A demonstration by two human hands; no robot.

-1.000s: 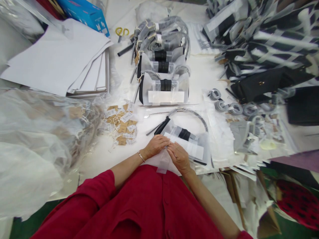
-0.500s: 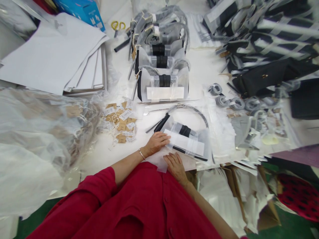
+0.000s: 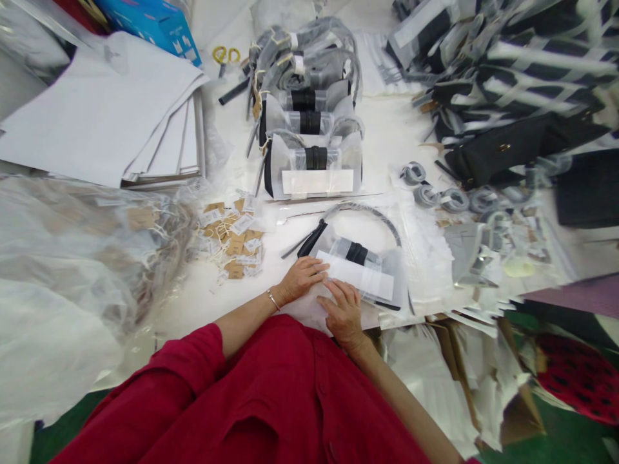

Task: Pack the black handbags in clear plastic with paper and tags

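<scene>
A black bag in translucent wrapping (image 3: pixel 391 261) lies tilted on the table in front of me, its strap arching behind it. Across its front is a white paper strip (image 3: pixel 360 276). My left hand (image 3: pixel 302 278) rests flat on the strip's left end, fingers stretched out. Just to the right, my right hand (image 3: pixel 342 310) lies with spread fingers on the wrapping at the bag's near edge, thumb apart. Part of the near edge is hidden under my right hand.
Several wrapped bags (image 3: pixel 316 158) stand in a row behind. Brown tags (image 3: pixel 235 245) lie left of the bag, near plastic bags (image 3: pixel 72 270) and white sheets (image 3: pixel 101 103). Rolled straps (image 3: pixel 454 200) and a pile of black bags (image 3: pixel 503 151) are at the right.
My right hand has moved up and forward, from the loose wrapping near my body onto the bag's near edge. My left hand has stayed at the strip's left end.
</scene>
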